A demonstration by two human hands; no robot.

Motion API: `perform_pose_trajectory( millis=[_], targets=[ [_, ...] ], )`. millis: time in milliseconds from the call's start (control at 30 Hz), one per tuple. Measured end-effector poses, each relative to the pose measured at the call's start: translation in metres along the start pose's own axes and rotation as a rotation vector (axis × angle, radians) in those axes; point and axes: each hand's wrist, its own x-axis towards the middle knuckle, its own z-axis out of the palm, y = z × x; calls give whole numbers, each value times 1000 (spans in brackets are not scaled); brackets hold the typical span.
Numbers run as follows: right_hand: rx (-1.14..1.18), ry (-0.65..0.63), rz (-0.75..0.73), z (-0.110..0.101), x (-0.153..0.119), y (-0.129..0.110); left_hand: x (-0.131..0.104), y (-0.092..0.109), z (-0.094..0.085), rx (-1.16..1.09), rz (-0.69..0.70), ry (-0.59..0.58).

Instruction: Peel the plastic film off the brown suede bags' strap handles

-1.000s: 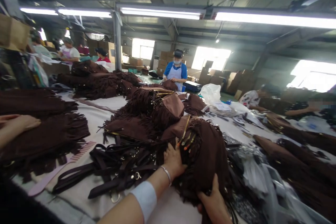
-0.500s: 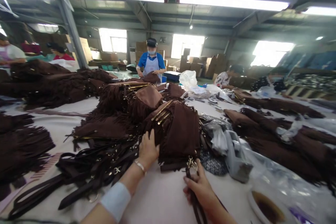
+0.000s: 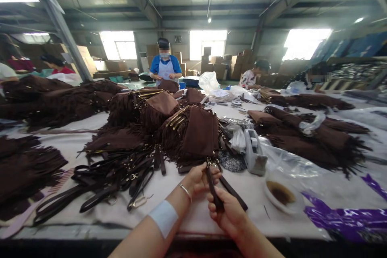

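Observation:
A dark brown leather strap [image 3: 213, 187] with gold metal clasps stands slanted between my hands, just in front of the bag pile. My right hand [image 3: 228, 208] is closed around its lower part. At the clasp end my left hand [image 3: 200, 178], with a bangle at the wrist, has its fingers curled on the strap. Another dark strap [image 3: 232, 191] lies behind my right hand. Beyond my fingertips is a brown fringed bag [image 3: 201, 133] with gold zips beside it. To the left lies a tangle of dark straps [image 3: 109, 185] with gold fittings.
A grey tape dispenser [image 3: 255, 155] stands right of the bags, behind a bowl of brown liquid [image 3: 281, 193]. Purple plastic packaging [image 3: 344, 217] lies at the right front. More fringed bags [image 3: 302, 141] are at right. A person in a blue shirt [image 3: 165, 66] stands across the table.
My left hand has left the fringed bag and come right and down to the strap's clasp end. My right hand keeps the strap, now raised more upright. The view has shifted.

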Motion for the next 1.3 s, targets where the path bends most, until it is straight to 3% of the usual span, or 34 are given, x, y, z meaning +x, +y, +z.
perform_pose_trajectory(
  millis=[100,267,333,500,567,700,933,1067,1167,1300],
  targets=[
    [-63,43,-9,-8,-1,2,16,-3,11,-23,109,24],
    [-699,185,-96,-22,-4,4,25,-14,14,25,209,89],
    [-802,162,-76,-23,-4,5,25,-17,13,44,238,110],
    [-659,15,80,-17,-3,11,25,-17,9,88,295,148],
    [-747,-35,108,-16,-4,12,26,-14,7,108,305,158],
    [-1123,-17,-106,-20,-11,1,30,-8,4,135,275,181],
    [-1275,375,-436,-52,-38,-66,33,-3,5,162,206,207],
    [-1550,609,-735,-64,-38,-117,32,5,-1,23,66,85],
    [-1860,689,-916,-55,-13,-160,32,7,-8,-61,47,-19],
    [-2204,901,-784,-38,44,-205,32,0,-13,24,107,-53]
  ],
)
